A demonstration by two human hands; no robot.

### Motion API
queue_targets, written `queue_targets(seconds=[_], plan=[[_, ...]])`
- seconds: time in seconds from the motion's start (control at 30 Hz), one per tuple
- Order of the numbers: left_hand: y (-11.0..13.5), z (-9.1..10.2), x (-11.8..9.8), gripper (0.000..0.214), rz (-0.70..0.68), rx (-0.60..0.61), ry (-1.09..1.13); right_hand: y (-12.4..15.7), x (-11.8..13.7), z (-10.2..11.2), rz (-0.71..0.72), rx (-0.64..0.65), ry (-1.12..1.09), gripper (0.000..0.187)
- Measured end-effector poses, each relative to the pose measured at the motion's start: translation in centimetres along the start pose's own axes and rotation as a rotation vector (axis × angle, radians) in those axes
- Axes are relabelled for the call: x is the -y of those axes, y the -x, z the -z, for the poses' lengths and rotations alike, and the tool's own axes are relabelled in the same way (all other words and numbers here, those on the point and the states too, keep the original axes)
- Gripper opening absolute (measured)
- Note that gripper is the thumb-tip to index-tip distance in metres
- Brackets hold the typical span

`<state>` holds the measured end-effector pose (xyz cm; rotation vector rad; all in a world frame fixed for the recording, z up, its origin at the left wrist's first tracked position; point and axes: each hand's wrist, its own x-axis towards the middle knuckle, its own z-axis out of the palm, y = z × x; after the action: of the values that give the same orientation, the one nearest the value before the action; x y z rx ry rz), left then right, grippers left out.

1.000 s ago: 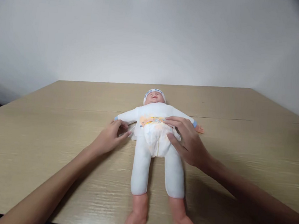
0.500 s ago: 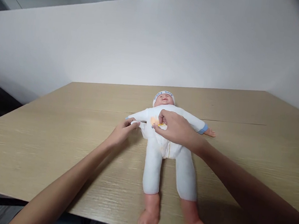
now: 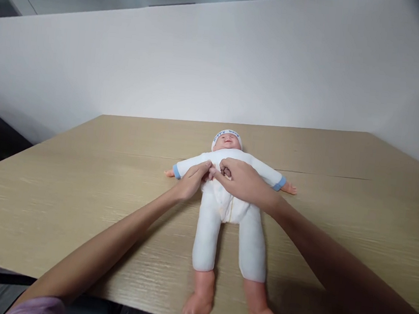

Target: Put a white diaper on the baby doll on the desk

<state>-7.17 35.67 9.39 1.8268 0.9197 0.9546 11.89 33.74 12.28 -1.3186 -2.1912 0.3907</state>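
A baby doll (image 3: 224, 237) in a white suit and white cap lies on its back on the wooden table (image 3: 79, 199), arms spread, bare feet toward me. A white diaper (image 3: 229, 206) wraps its hips. My left hand (image 3: 192, 179) pinches the diaper's waist at the doll's left side of the belly as I see it. My right hand (image 3: 242, 181) is curled over the belly, fingers pinched on the diaper's front edge. The two hands touch at the fingertips over the doll's middle.
A white partition wall (image 3: 217, 74) stands behind the table's far edge. The table's near edge runs across the bottom, with the doll's feet (image 3: 233, 312) close to it. Dark floor shows at the left.
My left hand has moved right from beside the doll onto its belly, bringing the diaper's side flap inward. My right hand slid up from the hip to the waist. The printed band is now covered.
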Motion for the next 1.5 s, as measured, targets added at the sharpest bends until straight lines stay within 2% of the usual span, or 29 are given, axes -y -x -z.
queue_targets(seconds=[0.07, 0.17, 0.33, 0.43, 0.5, 0.53, 0.57, 0.6, 0.7, 0.77, 0.83, 0.93, 1.0, 1.1, 1.2, 1.27, 1.37, 1.5], plan=[[0.4, 0.0, 0.6, 0.050, -0.031, -0.027, 0.029, 0.0, -0.1, -0.1, -0.009, -0.015, -0.004, 0.039], [0.9, 0.0, 1.5, 0.047, -0.030, 0.006, 0.078, 0.0, -0.4, -0.4, 0.005, -0.029, -0.004, 0.034], [1.0, 0.1, 2.0, 0.045, -0.025, 0.014, 0.050, -0.4, -1.3, -0.7, -0.093, -0.078, -0.084, 0.018], [1.8, 0.3, 0.7, 0.040, -0.056, -0.073, -0.045, 0.4, -0.8, -0.2, -0.077, -0.164, -0.174, 0.014], [3.3, 0.2, -0.9, 0.035, -0.137, -0.142, -0.146, 2.4, 0.2, 0.3, -0.014, -0.246, -0.199, 0.013], [4.3, 0.1, -1.7, 0.030, -0.184, -0.133, -0.193, 3.9, 0.8, 0.6, 0.021, -0.266, -0.206, 0.013], [5.4, 0.0, -2.6, 0.024, -0.224, -0.081, -0.236, 5.6, 1.5, 0.8, 0.053, -0.263, -0.213, 0.013], [6.6, -0.1, -3.3, 0.019, -0.249, 0.014, -0.280, 7.5, 2.0, 1.0, 0.080, -0.206, -0.228, 0.015], [9.3, -0.6, -4.4, 0.019, -0.251, 0.344, -0.428, 12.5, 2.3, 1.0, 0.122, 0.066, -0.213, 0.015], [10.1, -0.9, -4.0, 0.024, -0.228, 0.419, -0.508, 14.4, 1.5, 0.8, 0.130, 0.140, -0.147, 0.010], [10.0, -1.1, -3.3, 0.025, -0.183, 0.353, -0.545, 14.8, 0.3, 0.4, 0.067, 0.095, -0.101, 0.007], [9.0, -1.5, -2.4, 0.027, -0.089, 0.182, -0.568, 13.4, -0.8, 0.0, -0.057, 0.012, -0.041, 0.003], [8.2, -1.9, -2.2, 0.032, -0.067, 0.114, -0.600, 12.3, -0.7, -0.4, -0.079, -0.006, 0.031, 0.009], [7.4, -2.6, -2.1, 0.040, -0.070, 0.091, -0.663, 11.6, -0.1, -1.2, -0.082, -0.014, 0.112, 0.023], [7.3, -3.0, -1.8, 0.040, -0.064, 0.072, -0.667, 12.0, 0.2, -1.7, -0.055, -0.007, 0.136, 0.014], [7.4, -3.1, -1.5, 0.038, -0.062, 0.055, -0.637, 12.5, 0.2, -1.9, -0.038, -0.004, 0.131, 0.007], [7.7, -2.9, -1.1, 0.034, -0.080, 0.039, -0.579, 13.0, 0.2, -2.1, -0.044, -0.006, 0.098, 0.016], [8.1, -2.8, -0.7, 0.017, -0.164, 0.007, -0.484, 13.1, 0.3, -2.2, -0.051, -0.027, 0.039, 0.021]])
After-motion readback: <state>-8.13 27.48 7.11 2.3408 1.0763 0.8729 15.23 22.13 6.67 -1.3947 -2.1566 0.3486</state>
